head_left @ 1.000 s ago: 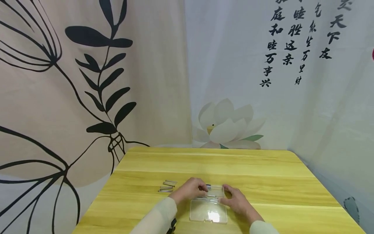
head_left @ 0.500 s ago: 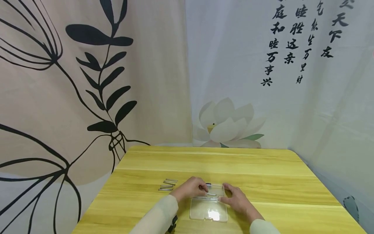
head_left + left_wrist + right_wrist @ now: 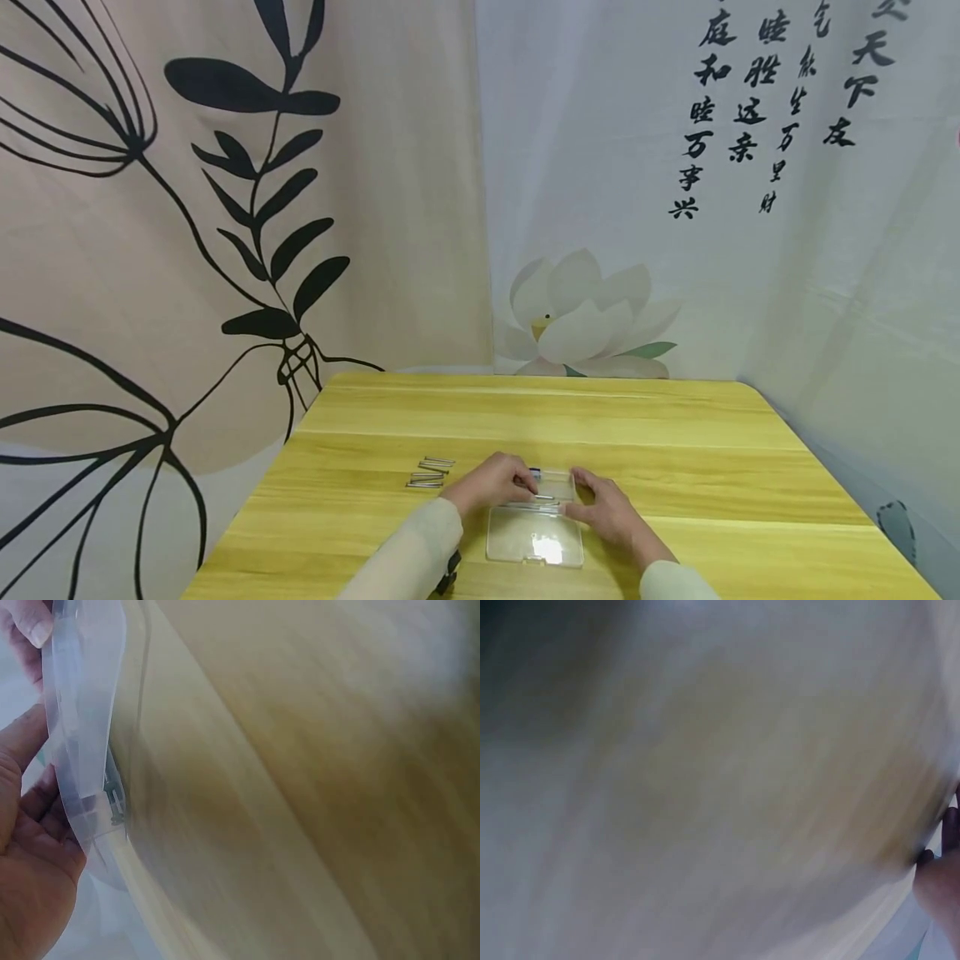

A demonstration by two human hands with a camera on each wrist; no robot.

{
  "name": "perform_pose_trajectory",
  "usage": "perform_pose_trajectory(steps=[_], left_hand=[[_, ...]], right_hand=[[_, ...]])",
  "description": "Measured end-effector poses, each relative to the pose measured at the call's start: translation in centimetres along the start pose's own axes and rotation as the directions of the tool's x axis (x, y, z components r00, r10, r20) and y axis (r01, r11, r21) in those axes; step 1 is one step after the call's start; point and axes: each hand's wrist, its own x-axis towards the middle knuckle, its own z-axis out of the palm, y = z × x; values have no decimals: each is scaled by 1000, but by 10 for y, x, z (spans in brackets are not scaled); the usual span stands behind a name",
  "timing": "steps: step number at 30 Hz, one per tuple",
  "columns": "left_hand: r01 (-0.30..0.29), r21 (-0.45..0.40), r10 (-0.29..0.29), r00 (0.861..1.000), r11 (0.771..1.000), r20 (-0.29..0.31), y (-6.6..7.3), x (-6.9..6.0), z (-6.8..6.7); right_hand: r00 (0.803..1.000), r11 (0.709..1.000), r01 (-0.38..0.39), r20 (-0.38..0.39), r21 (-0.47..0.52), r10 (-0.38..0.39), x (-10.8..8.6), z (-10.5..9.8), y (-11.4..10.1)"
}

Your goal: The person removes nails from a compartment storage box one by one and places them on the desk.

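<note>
Bent down over the left part of a clear plastic hinged box (image 3: 560,483) with the left hand (image 3: 491,483); curled at the fingers, with tips close together just beside a thin metal nail (image 3: 544,497). Impossible to tell whether pinched between those tips or lying loose next to them. Gripping the right end of the same box with the right hand (image 3: 609,510), with thumb at the near side and index finger at the far corner, parted only by the box between them. Seen hazily from the left wrist, with both hands close against the clear wall. Badly blurred from the right wrist, with only part of a hand at the right edge.

Laid open on the wood-grain table (image 3: 675,467), toward the near side, with the transparent near half (image 3: 521,537) flat and catching a bright reflection. Marked with a small blue patch (image 3: 536,472) at the far edge, just beyond the left fingertips. Strewn farther left, well apart from the box, with a small group of loose nails (image 3: 425,484).

Covered along the forearms by pale sleeves (image 3: 408,550), with a black strap (image 3: 447,575) by the left one. Backed by a fabric backdrop (image 3: 420,250) printed with black plants (image 3: 322,287) on the left, a white lotus (image 3: 585,325) near the middle and black Chinese characters (image 3: 697,144) on the right.
</note>
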Motion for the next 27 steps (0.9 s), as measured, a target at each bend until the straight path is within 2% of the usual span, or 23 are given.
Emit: perform_pose_trajectory(steps=[7, 15, 21, 27], left_hand=[[-26, 23, 26, 1000, 999, 0, 3, 4, 2], [-19, 72, 20, 1000, 997, -7, 7, 6, 4], [-18, 186, 20, 1000, 982, -10, 9, 8, 6], [-57, 309, 63, 998, 949, -8, 11, 11, 8]], right_hand=[[1000, 1000, -5, 0, -12, 5, 0, -1, 0], [1000, 1000, -1, 2, -13, 1, 1, 0, 1], [1000, 1000, -4, 3, -13, 4, 1, 0, 3], [1000, 1000, -7, 3, -18, 7, 2, 1, 3]])
